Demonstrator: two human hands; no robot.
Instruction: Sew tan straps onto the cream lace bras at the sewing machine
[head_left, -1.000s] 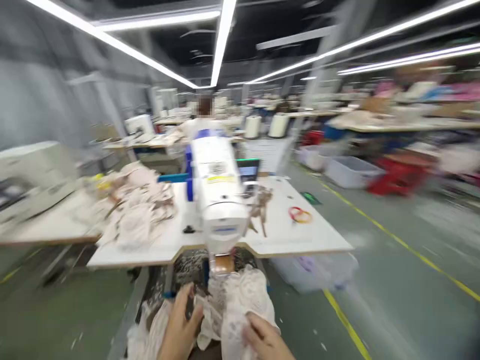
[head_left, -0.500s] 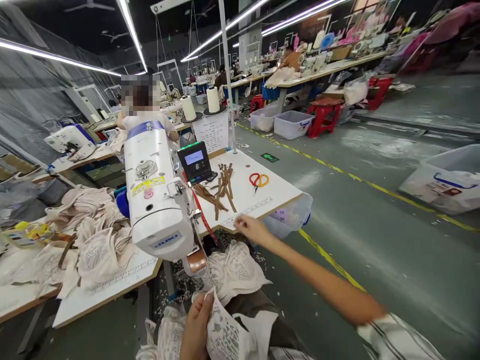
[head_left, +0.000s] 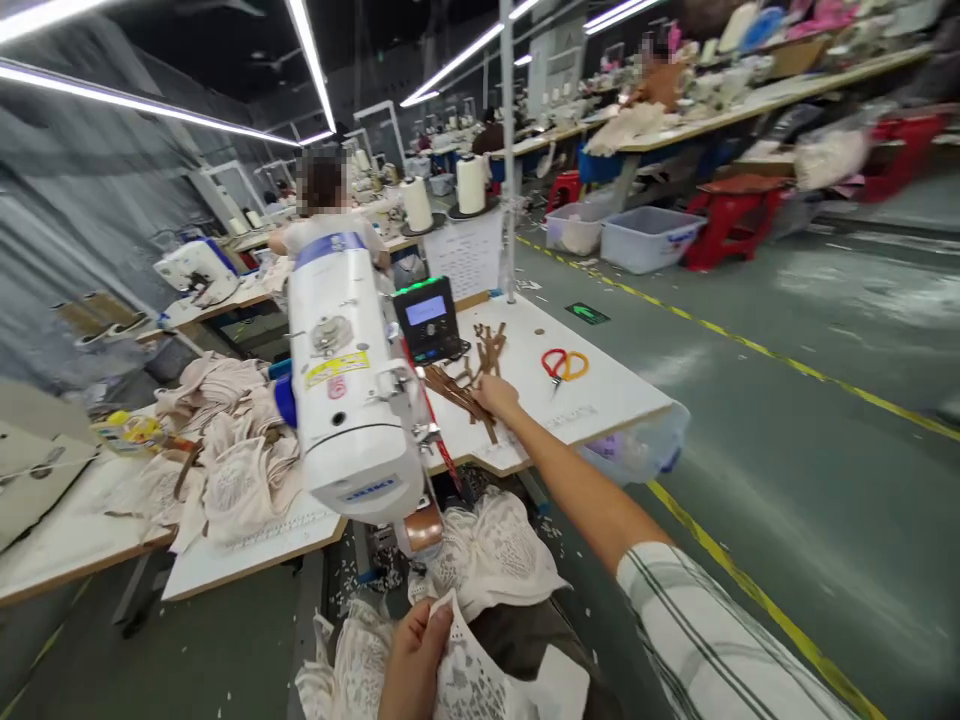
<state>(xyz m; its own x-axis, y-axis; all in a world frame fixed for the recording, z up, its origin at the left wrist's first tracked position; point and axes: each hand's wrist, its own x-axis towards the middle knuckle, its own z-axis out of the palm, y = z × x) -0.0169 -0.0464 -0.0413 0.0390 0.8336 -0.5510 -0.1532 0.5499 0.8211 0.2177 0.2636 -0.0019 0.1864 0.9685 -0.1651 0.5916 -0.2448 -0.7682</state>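
Observation:
My left hand pinches the edge of a pale lace bra between thumb and fingers, low in the view over my lap. More lace bra pieces lie just beyond it, below the needle end of a white sewing machine. Out on the white table, my right hand is at the pile of brown straps, its fingers drawn together on a strap. The fingertips are partly blurred. Red and orange handled scissors lie to the right of that hand.
A control panel stands behind the straps. Pale bra pieces are heaped on the table at left. Thread cones and a pole rise at the back. A plastic bin sits under the table's right edge. A person sits ahead.
My right hand has gone forward from the table's near edge onto the brown straps. My left hand keeps its hold on the bra. The whole view has shifted, with things appearing further right.

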